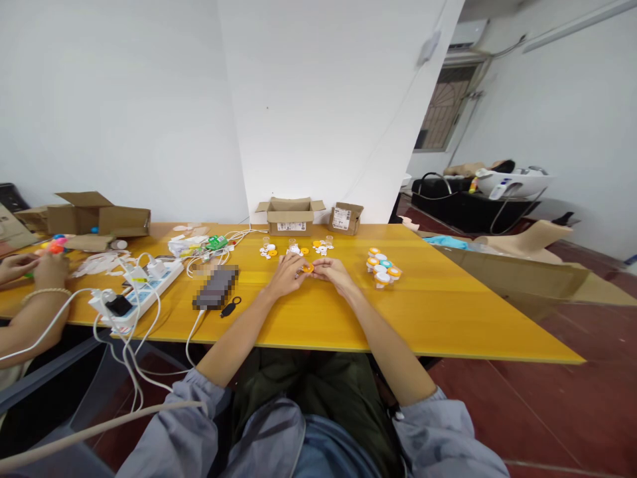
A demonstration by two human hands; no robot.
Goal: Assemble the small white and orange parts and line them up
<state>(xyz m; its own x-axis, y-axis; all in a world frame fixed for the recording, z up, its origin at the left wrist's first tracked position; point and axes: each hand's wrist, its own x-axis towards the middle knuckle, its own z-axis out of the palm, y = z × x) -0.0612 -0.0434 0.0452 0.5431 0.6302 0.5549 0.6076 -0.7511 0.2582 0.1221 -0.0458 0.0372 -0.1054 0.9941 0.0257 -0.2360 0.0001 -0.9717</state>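
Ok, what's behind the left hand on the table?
Behind the left hand are a clear cup and small white pieces, with an open cardboard box farther back. The hand hides part of the tabletop, so anything there can't be seen.

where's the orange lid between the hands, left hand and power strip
Orange lid (308,268), head view, visible orange surface
Left hand (286,275), head view, its back
Power strip (150,293), head view, top face

sleeves (172,431): grey-blue | cuffs (199,384): gathered | trousers (323,385): dark olive
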